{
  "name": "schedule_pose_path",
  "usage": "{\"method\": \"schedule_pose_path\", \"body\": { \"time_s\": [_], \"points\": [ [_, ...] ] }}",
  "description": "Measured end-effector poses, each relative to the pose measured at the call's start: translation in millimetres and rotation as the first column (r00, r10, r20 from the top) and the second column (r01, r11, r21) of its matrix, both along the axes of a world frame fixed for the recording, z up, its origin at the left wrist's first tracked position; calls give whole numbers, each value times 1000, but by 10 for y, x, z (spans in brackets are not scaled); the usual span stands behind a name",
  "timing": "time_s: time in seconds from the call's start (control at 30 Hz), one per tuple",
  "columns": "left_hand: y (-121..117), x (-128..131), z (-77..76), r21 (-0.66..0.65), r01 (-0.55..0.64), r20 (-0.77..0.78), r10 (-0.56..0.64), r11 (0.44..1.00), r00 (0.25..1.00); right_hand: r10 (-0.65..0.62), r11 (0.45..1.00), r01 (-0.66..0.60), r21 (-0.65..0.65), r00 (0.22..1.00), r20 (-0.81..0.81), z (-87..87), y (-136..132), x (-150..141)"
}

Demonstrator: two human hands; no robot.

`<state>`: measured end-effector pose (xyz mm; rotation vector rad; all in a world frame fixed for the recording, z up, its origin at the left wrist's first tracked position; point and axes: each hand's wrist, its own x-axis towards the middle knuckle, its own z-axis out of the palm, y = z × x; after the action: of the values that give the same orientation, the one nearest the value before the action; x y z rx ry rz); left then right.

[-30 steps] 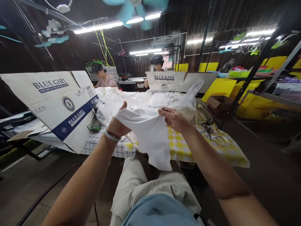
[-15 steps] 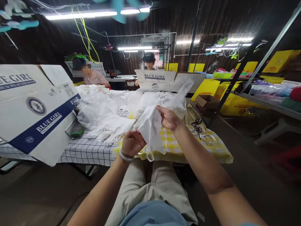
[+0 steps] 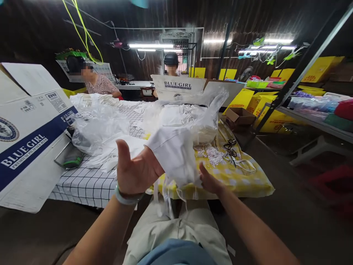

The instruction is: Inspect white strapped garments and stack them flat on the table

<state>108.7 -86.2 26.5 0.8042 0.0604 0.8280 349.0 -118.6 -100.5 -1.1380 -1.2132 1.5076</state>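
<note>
A white cloth piece [image 3: 176, 156] with thin straps [image 3: 167, 195] dangling below it hangs in front of me, its right side blurred. My left hand [image 3: 136, 169] is palm up beneath its left edge, thumb stretched wide and the other fingers partly hidden behind the cloth. Beside the cloth's lower right edge is my right hand [image 3: 209, 180], thumb raised. Its other fingers are blurred and partly out of sight, so its grip is unclear. More white cloth pieces [image 3: 107, 156] lie in a heap to the left of my left hand.
Clear plastic bags [image 3: 102, 127] and a stack of white cloth [image 3: 176, 115] cover the table. Scissors [image 3: 233, 156] and small white bits [image 3: 215, 154] lie on the yellow checked cover [image 3: 248, 184]. A large carton [image 3: 30, 129] stands left. Two people sit across the table.
My right hand has left the cloth's upper corner and moved down to its lower right side. My left hand has opened and turned palm up. The view has shifted slightly right.
</note>
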Motion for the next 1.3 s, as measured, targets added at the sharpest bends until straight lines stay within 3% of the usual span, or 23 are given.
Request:
{"method": "schedule_pose_path", "body": {
  "time_s": [0.07, 0.13, 0.2, 0.27, 0.37, 0.43, 0.5, 0.53, 0.6, 0.63, 0.67, 0.7, 0.77, 0.83, 0.9, 0.97, 1.07, 1.17, 1.3],
  "points": [
    [73, -111, -76, -52, -46, -1, 46, 998, 999, 123, 991, -113, -70, 980, 154, 88, -60, 283],
    [182, -168, -236, -116, -107, 2, 109, 987, 994, 236, 972, -223, -77, 901, 364, 301, 2, 541],
    [350, -173, -483, -197, -187, 8, 193, 962, 981, 336, 939, -328, -104, 804, 490, 511, 203, 682],
    [551, -159, -800, -310, -291, -13, 302, 905, 953, 352, 930, -349, -115, 759, 548, 596, 506, 693],
    [742, -209, -1289, -512, -430, -200, 383, 744, 902, 182, 975, -224, -12, 759, 625, 404, 936, 597],
    [702, -330, -1523, -556, -462, -348, 311, 691, 884, -50, 989, -55, 136, 745, 665, 137, 1045, 559],
    [567, -496, -1644, -468, -484, -486, 242, 739, 840, -303, 947, 136, 292, 684, 663, -142, 957, 568],
    [500, -579, -1671, -361, -512, -575, 246, 779, 780, -409, 909, 216, 357, 636, 654, -264, 851, 580],
    [444, -705, -1691, 3, -555, -757, 365, 832, 542, -558, 829, 322, 457, 523, 644, -458, 568, 589],
    [470, -735, -1699, 245, -524, -793, 480, 816, 376, -595, 804, 337, 490, 470, 652, -527, 418, 574],
    [535, -738, -1710, 483, -432, -765, 607, 761, 213, -609, 793, 327, 514, 425, 670, -581, 278, 543],
    [633, -712, -1725, 680, -294, -683, 726, 672, 80, -605, 796, 299, 526, 387, 696, -620, 156, 495],
    [883, -584, -1766, 883, 31, -466, 883, 468, -52, -569, 822, 225, 523, 313, 760, -662, -12, 364],
    [1130, -400, -1802, 892, 295, -334, 939, 342, -78, -535, 844, 173, 508, 218, 816, -666, -70, 214],
    [1311, -242, -1816, 848, 445, -294, 954, 289, -59, -514, 855, 155, 495, 121, 849, -652, -40, 84],
    [1409, -185, -1806, 853, 448, -273, 960, 269, -57, -502, 858, 156, 490, 53, 863, -638, 36, -5],
    [1455, -313, -1781, 923, 280, -227, 962, 263, -155, -515, 845, 162, 509, -8, 857, -642, 154, -63],
    [1451, -535, -1799, 932, 196, -239, 924, 304, -297, -539, 834, 120, 539, -34, 841, -674, 233, -71],
    [1390, -725, -1868, 857, 208, -386, 854, 472, -350, -557, 829, 57, 557, -23, 830, -689, 249, -44]
  ]
}}
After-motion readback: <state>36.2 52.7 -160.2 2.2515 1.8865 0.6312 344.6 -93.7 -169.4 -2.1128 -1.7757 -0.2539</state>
